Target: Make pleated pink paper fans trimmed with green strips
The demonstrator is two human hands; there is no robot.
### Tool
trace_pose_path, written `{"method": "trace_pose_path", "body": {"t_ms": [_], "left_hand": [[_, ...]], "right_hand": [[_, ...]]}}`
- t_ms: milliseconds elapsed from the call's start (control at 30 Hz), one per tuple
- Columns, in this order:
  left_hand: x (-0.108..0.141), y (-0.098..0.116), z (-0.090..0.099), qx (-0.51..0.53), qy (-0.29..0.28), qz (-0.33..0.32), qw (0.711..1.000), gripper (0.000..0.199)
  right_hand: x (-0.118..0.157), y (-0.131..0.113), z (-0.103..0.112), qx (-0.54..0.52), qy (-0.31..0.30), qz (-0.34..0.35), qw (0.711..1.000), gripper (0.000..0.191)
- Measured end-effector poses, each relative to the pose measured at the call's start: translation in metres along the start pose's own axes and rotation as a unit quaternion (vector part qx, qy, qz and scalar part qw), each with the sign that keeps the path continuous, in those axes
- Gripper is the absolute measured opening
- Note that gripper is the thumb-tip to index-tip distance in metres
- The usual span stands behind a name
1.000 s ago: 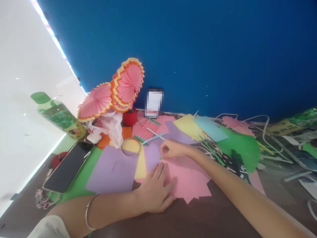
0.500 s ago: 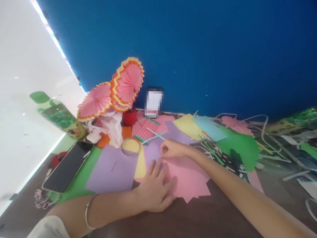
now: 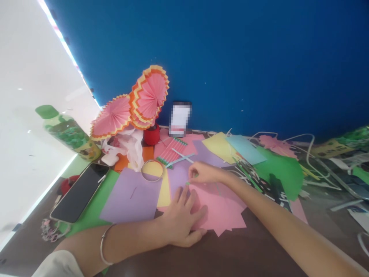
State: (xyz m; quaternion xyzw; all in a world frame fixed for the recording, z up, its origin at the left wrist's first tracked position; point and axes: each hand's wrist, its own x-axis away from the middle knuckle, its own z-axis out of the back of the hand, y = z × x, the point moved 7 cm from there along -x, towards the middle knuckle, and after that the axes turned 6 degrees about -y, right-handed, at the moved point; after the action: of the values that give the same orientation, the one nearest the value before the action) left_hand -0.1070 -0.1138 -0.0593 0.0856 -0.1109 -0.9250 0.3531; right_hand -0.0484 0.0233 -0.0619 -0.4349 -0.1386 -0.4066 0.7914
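My left hand (image 3: 184, 219) lies flat with its fingers apart on pink paper (image 3: 221, 215) that has a jagged front edge. A bangle (image 3: 101, 246) circles that wrist. Just beyond its fingertips, my right hand (image 3: 201, 173) is closed in a pinch over the paper's far edge. A thin green paper strip (image 3: 218, 189) shows in pieces around the right hand; its end pokes out by the fingertips, and the rest is hidden. Behind the hands, pale blue strips (image 3: 180, 159) cross beside a pink paper piece with green ends (image 3: 173, 152).
On the left are a black phone (image 3: 80, 192), purple paper (image 3: 131, 196), a tape roll (image 3: 152, 170) and a green-capped bottle (image 3: 69, 132). Folded paper fans (image 3: 150, 92) stand at the back beside a propped phone (image 3: 179, 119). Green paper (image 3: 279, 173) and white cables (image 3: 309, 150) lie right.
A green strip now shows at my right hand's fingertips and below the hand. My left hand stays pressed on the pink paper. The view has shifted very slightly.
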Motion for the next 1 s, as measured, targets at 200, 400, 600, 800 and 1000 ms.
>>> {"method": "trace_pose_path", "body": {"t_ms": [200,400,600,800,1000], "left_hand": [[0.000,0.000,-0.002,-0.010,0.002,0.000,1.000,0.059],[0.000,0.001,-0.002,-0.012,0.003,0.000,1.000,0.059],[0.001,0.000,-0.004,0.003,0.008,0.004,1.000,0.058],[0.002,-0.002,-0.005,0.035,0.004,0.011,0.999,0.057],[0.002,-0.002,-0.005,0.020,0.001,0.013,1.000,0.056]], "right_hand": [[0.002,-0.004,0.002,0.008,0.020,-0.003,1.000,0.012],[0.005,-0.009,0.002,0.023,0.051,0.011,0.998,0.009],[0.004,-0.006,-0.001,0.045,0.068,0.002,0.997,0.007],[0.013,0.005,0.006,0.033,0.120,-0.067,0.990,0.009],[0.028,0.022,0.015,-0.062,0.183,-0.048,0.980,0.004]]}}
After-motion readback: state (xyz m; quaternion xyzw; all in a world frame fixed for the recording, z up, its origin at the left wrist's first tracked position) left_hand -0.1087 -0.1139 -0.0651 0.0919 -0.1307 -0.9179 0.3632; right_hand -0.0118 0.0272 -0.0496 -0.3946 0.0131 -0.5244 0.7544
